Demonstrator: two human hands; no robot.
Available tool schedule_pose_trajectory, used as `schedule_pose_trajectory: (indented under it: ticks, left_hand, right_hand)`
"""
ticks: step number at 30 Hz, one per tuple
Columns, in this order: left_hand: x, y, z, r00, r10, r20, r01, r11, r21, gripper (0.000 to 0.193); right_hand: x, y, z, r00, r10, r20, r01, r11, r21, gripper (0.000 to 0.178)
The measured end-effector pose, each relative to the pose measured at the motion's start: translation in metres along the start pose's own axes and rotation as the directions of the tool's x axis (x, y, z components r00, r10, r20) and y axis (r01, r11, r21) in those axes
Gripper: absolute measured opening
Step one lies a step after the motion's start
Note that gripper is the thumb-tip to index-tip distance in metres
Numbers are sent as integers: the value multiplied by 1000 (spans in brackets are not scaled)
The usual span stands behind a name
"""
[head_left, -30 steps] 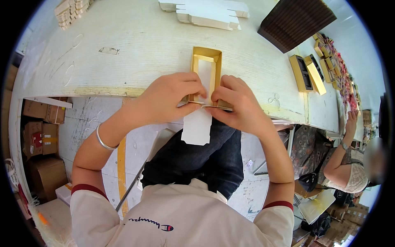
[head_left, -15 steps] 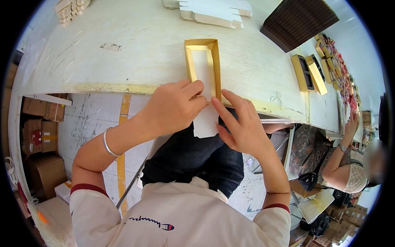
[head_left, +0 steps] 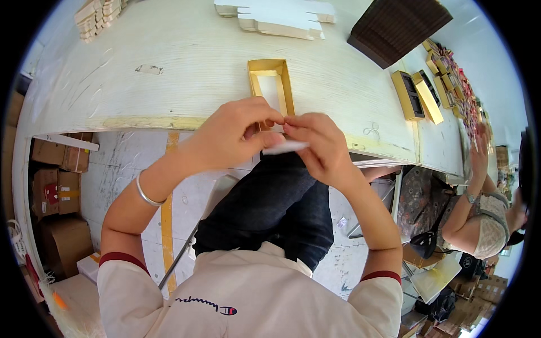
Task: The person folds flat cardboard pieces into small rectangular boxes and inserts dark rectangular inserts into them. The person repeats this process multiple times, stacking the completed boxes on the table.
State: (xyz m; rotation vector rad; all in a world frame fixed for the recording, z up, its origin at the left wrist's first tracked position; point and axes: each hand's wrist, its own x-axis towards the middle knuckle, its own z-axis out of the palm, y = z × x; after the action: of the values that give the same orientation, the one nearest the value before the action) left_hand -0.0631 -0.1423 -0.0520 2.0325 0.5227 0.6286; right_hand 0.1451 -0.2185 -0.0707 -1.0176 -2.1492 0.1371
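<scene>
A gold-walled cardboard box (head_left: pixel 287 90) with a white inside lies at the table's near edge, its far end standing up. Its near end is covered by my hands. A white card flap (head_left: pixel 286 147), blurred and seen almost edge-on, sticks out at that near end. My left hand (head_left: pixel 228 135) is closed on the flap, thumb on its left part, the wrist wearing a silver bangle. From the right, my right hand (head_left: pixel 326 147) pinches at the flap's other side. The two hands' fingertips meet over the box's near end, so the fold there is hidden.
Flat white box blanks (head_left: pixel 282 19) are stacked at the back. A dark brown stack (head_left: pixel 397 31) stands back right, with gold boxes with black inserts (head_left: pixel 410 96) nearer. Small wooden-coloured pieces (head_left: pixel 98 17) are piled far left. At right sits another person (head_left: pixel 470 225), an arm reaching to the table.
The white flap, which hung flat toward my lap, has been raised and is seen edge-on. My right hand has come up and left to meet my left hand.
</scene>
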Motion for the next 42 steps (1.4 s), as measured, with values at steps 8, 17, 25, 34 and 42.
schedule_pose_trajectory:
  ticks: [8, 17, 25, 34, 42]
  left_hand:
    - [-2, -13, -4, 997, -65, 45, 70, 990, -124, 32]
    - [-10, -3, 14, 959, 219, -181, -107, 869, 483, 13]
    - [7, 8, -20, 990, -27, 140, -44, 877, 478, 11]
    - [15, 12, -42, 954, 222, 199, -298, 730, 615, 25]
    - [16, -35, -31, 980, 0, -197, 84, 905, 417, 33]
  right_hand:
    - [17, -16, 17, 845, 518, -134, -386, 763, 518, 24]
    - [18, -13, 18, 997, 51, -58, -68, 942, -328, 24]
    - [34, -14, -2, 904, 310, 295, -323, 946, -4, 31]
    - [41, 42, -34, 974, 133, 183, -62, 934, -352, 26]
    - [60, 36, -22, 796, 526, 298, -486, 850, -202, 39]
